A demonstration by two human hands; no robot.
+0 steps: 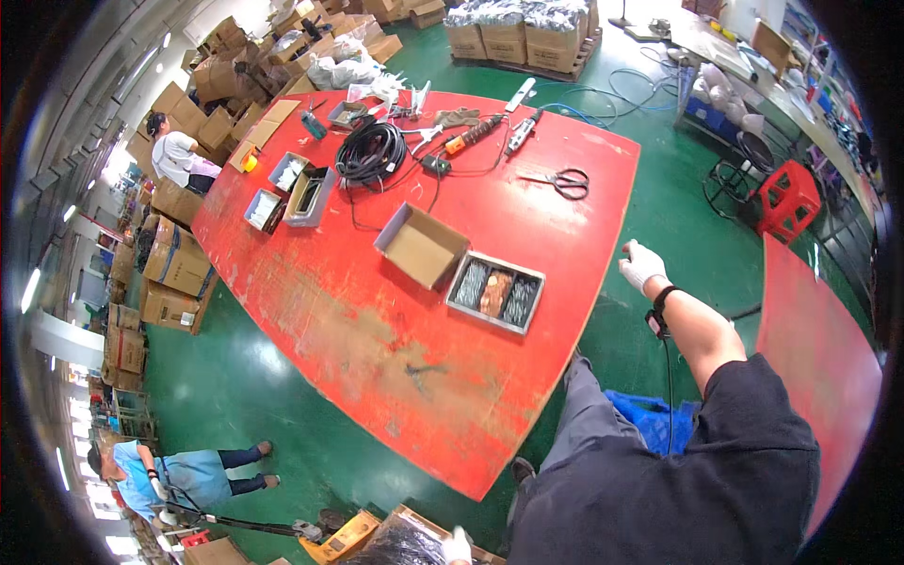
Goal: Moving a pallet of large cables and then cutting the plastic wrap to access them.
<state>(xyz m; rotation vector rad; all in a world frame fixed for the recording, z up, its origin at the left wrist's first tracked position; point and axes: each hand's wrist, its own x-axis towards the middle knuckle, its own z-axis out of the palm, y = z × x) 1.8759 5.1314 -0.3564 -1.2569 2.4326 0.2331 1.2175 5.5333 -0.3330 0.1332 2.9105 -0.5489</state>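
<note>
**White-gloved hands apart: left hand (457, 547) at a dark wrapped bundle (400, 544), right hand (643, 266) off the bench (377, 348)**

With the picture as a clock dial, the bundle sits low, between six and seven o'clock, just at nine o'clock from the left hand. Its shiny black film looks slick, so bare pulling would probably slip; a grip low on the sides, or on the carton edge (490, 556) beside it, should be surer. Its weight cannot be judged, since the lower rim cuts it off.

The right hand hangs toward three o'clock, just outside the bench's edge. Nearly at nine o'clock from it lies the metal-grey tray (488, 320) of small parts in three rows; it is likely stiff and heavy for its size, best lifted level by two opposite walls. At half past ten lie the scissors (570, 184), rigid and probably light, easiest by the dark loops.

The right fingers look partly bent, touching nothing visible; their spread cannot be told. The left fingers are partly hidden, so neither their opening nor firm contact with the bundle can be told.
</note>
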